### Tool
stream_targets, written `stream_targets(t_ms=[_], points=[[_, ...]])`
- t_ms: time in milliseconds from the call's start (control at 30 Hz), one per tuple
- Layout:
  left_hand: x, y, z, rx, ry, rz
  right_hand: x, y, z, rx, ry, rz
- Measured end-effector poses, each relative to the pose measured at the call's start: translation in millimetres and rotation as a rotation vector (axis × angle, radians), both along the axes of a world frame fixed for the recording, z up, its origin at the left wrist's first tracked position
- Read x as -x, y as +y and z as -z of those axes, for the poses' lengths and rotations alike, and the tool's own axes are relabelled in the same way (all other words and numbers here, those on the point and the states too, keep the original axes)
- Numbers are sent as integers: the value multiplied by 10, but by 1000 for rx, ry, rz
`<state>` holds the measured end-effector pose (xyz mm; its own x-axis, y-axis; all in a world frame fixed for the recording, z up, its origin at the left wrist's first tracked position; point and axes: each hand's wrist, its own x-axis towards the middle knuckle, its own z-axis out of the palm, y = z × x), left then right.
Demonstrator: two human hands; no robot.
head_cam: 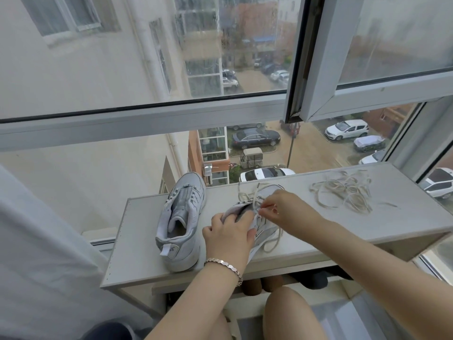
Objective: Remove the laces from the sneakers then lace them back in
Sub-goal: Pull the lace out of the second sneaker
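Presently lace [254, 193] pinched in right grip [286, 209], sneaker [263, 235] under left grip [228, 235].

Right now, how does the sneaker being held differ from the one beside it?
The held sneaker has a lace partly threaded in; the free sneaker has none. The left hand grips the held sneaker and the right hand pinches its lace; the free sneaker stands unheld. Both are pale, on the shelf, toes toward the window.
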<state>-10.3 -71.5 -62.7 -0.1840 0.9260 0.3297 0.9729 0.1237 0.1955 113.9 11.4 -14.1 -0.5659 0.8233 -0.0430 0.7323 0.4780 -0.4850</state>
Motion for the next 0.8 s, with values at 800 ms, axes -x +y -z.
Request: stream_targets(t_ms=[800], points=[[24, 4, 120, -269, 97, 47, -600, 251, -9, 429, 249, 233]])
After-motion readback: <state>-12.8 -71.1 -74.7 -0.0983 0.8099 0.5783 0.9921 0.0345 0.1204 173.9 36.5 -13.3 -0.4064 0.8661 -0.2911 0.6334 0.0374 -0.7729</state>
